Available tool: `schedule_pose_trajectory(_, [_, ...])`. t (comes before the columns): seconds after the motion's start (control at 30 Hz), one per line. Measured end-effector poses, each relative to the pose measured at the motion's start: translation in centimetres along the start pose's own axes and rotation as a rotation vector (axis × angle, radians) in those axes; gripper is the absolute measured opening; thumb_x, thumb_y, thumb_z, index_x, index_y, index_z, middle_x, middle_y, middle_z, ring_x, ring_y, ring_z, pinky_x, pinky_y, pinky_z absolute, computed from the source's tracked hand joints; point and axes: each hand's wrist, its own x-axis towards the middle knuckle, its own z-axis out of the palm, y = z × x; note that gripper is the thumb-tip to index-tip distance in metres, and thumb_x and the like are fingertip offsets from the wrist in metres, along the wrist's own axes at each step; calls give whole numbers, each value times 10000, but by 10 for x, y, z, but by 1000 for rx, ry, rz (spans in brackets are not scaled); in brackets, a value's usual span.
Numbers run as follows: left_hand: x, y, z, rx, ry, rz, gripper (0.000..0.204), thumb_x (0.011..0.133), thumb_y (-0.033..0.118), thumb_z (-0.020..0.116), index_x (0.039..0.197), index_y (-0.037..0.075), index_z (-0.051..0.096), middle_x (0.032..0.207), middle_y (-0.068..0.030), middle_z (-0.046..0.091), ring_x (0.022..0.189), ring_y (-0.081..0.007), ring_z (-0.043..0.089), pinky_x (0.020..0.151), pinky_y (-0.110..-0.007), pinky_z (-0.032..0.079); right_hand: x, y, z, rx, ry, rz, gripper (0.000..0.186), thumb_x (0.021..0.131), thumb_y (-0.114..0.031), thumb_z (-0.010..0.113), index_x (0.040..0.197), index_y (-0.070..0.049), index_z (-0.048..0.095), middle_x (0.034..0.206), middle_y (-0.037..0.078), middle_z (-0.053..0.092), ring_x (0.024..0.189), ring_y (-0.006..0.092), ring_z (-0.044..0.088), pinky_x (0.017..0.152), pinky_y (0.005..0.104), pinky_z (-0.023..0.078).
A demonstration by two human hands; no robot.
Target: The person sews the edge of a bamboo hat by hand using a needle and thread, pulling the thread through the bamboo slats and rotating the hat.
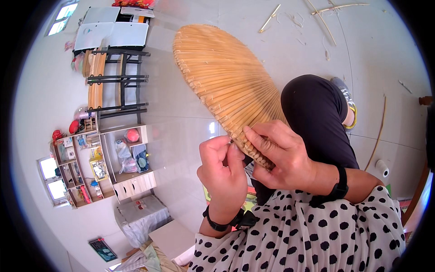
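A pleated, straw-coloured palm-leaf fan (226, 68) stands tilted in front of me. Its ribs run in toward my raised knee, and its bound rim shows a row of stitches. My right hand (285, 152) grips the near end of this rim, thumb on the pleated face. Close beside it, my left hand (222, 167) is closed in a pinch at the rim's outer edge. A tiny dark tip shows between its thumb and finger, too small to name. The part of the fan behind my knee is hidden.
My dark-trousered leg (312, 109) is bent at the right. Thin straw strips (322, 22) lie on the tiled floor, with a long brown stalk (379, 131) and a white roll (382, 168) farther right. Shelves (106, 181) and a black-legged wooden bench (120, 81) stand at the left.
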Motion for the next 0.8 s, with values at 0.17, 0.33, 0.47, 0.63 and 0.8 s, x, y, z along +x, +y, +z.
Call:
schedule_pose_trajectory(0.17, [-2, 6, -1, -77, -33, -61, 189, 955, -66, 475, 1114, 7, 405, 763, -92, 644, 613, -85, 573, 557, -215, 479, -1, -1, 1, 1, 10, 12, 580, 556, 8, 663, 1125, 115, 623, 1028, 190, 592, 812, 329, 609, 709, 369, 541])
schedule_pose_trajectory(0.33, [-3, 5, 3, -128, -40, -56, 240, 944, -64, 487, 1130, 14, 356, 750, -102, 660, 653, -135, 642, 610, -262, 517, -4, 0, 1, 6, 18, 13, 569, 564, 8, 665, 1123, 108, 628, 1023, 189, 597, 812, 329, 610, 706, 368, 539])
schedule_pose_trajectory(0.47, [-4, 3, 2, -80, -56, 11, 242, 927, -75, 474, 1128, -5, 358, 757, -113, 651, 663, -142, 636, 611, -265, 497, -5, -1, 0, 10, 5, 13, 572, 562, 8, 668, 1123, 111, 627, 1029, 193, 596, 813, 329, 611, 705, 368, 539])
schedule_pose_trajectory(0.63, [-5, 2, 3, 44, -81, 177, 286, 876, -96, 461, 1137, -36, 359, 736, -139, 627, 619, -198, 614, 594, -292, 480, -7, -2, -2, -30, -6, -6, 582, 555, 2, 677, 1121, 122, 621, 1037, 191, 592, 808, 328, 608, 702, 369, 539])
schedule_pose_trajectory(0.8, [1, -2, 8, 87, -68, 333, 285, 850, -97, 466, 1120, -38, 394, 734, -149, 613, 592, -246, 598, 582, -312, 476, -8, -4, -3, -86, 7, -14, 562, 604, -6, 692, 1146, 118, 609, 1043, 185, 589, 824, 327, 610, 706, 368, 541])
